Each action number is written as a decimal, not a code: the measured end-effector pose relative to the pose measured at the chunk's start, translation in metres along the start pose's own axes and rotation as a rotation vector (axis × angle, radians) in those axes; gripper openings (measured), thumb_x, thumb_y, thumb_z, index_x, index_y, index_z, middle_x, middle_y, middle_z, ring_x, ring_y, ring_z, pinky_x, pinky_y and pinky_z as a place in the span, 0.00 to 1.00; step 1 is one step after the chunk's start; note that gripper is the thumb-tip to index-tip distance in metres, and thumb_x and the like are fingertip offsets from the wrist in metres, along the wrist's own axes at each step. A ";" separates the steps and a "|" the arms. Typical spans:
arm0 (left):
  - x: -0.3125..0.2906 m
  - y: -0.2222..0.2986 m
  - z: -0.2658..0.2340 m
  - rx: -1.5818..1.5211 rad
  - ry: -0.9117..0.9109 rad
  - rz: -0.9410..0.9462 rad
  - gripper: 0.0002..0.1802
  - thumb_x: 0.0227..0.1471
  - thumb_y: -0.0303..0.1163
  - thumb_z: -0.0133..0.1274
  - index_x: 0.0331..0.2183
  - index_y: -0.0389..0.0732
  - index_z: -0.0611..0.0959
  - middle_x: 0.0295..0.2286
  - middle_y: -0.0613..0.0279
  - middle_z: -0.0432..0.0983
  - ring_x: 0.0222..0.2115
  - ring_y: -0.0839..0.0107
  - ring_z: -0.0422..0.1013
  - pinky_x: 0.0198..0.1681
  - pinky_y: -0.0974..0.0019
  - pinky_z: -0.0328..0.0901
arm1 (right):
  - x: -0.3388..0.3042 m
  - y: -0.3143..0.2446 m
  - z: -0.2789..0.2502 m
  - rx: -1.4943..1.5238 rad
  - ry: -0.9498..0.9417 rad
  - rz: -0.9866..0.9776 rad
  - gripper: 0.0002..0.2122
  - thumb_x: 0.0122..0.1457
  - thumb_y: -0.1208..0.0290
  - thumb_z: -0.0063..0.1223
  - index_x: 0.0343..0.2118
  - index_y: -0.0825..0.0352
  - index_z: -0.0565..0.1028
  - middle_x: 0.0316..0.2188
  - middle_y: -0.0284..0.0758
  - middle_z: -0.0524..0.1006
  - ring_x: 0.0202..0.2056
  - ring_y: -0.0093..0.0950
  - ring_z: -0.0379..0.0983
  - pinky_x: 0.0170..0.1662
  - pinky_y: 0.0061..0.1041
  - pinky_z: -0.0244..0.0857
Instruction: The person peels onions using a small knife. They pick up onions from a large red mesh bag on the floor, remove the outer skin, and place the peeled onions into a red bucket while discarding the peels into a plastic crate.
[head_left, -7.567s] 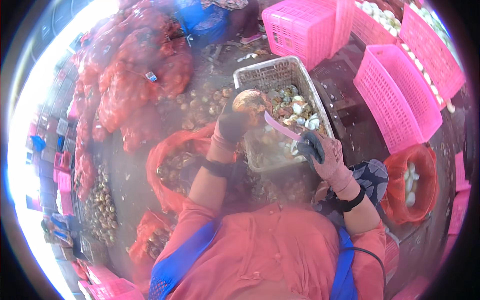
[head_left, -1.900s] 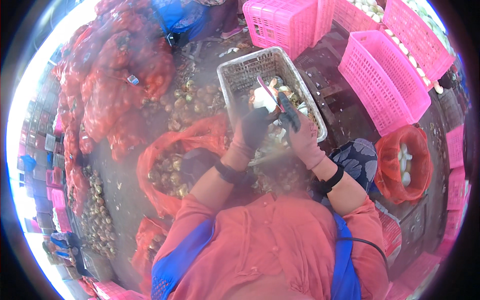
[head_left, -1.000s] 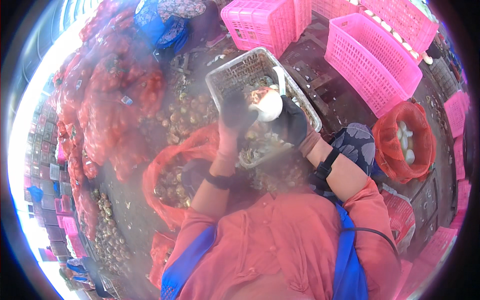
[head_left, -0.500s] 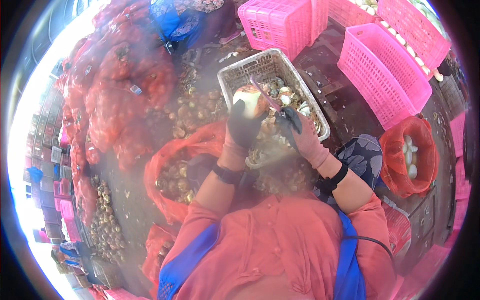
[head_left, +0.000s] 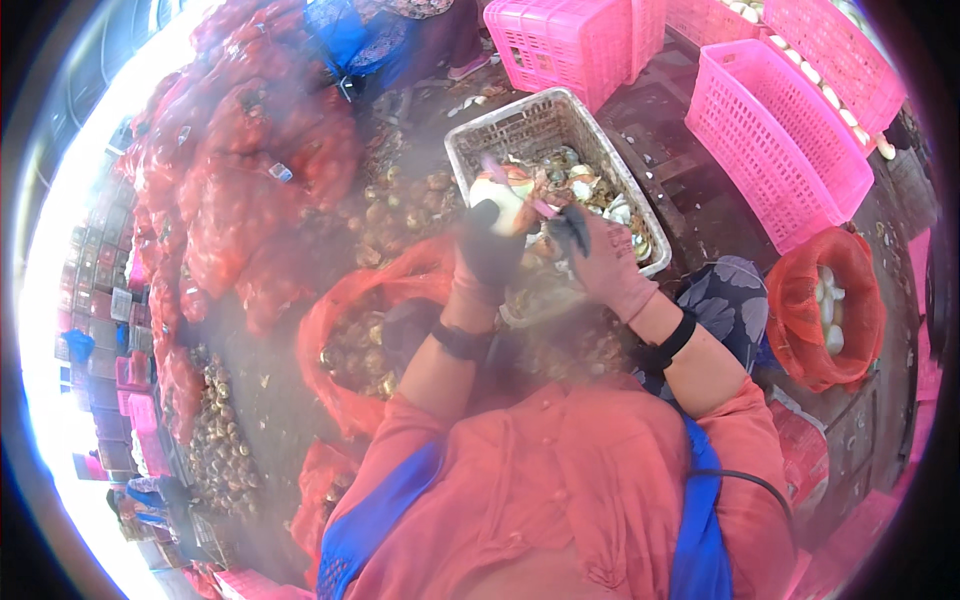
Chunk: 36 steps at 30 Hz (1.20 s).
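Overhead, scallop [head_left: 497, 190] in left grip [head_left: 487, 250], knife [head_left: 540, 208] beside

Left hand [head_left: 488, 255], dark glove, grips a shell [head_left: 500, 188] over the grey basket [head_left: 600, 140] of shells. Right hand [head_left: 600, 262], pinkish glove, pokes a pink-handled knife [head_left: 530, 198] against that shell. Open red mesh sack [head_left: 365, 335] of shellfish sits just left, pink crates [head_left: 770, 130] behind, a red bag [head_left: 825, 310] to the right.
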<state>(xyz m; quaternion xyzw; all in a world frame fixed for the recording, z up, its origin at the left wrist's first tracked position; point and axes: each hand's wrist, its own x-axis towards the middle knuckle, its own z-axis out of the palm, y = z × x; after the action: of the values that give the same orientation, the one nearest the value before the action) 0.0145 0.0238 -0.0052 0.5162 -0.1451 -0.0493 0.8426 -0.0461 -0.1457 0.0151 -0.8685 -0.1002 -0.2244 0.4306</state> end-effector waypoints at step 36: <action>-0.009 0.004 0.002 -0.107 -0.287 -0.255 0.38 0.35 0.32 0.64 0.51 0.33 0.71 0.41 0.55 0.76 0.41 0.66 0.75 0.43 0.64 0.71 | -0.001 0.012 -0.046 1.012 -0.349 0.611 0.18 0.61 0.71 0.50 0.54 0.65 0.72 0.22 0.24 0.74 0.18 0.11 0.64 0.19 0.11 0.59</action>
<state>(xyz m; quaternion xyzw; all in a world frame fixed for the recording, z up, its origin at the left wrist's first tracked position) 0.0051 0.0258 -0.0019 0.4727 -0.1942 -0.2363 0.8264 -0.0570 -0.1897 0.0306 -0.5697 -0.0097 0.1299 0.8114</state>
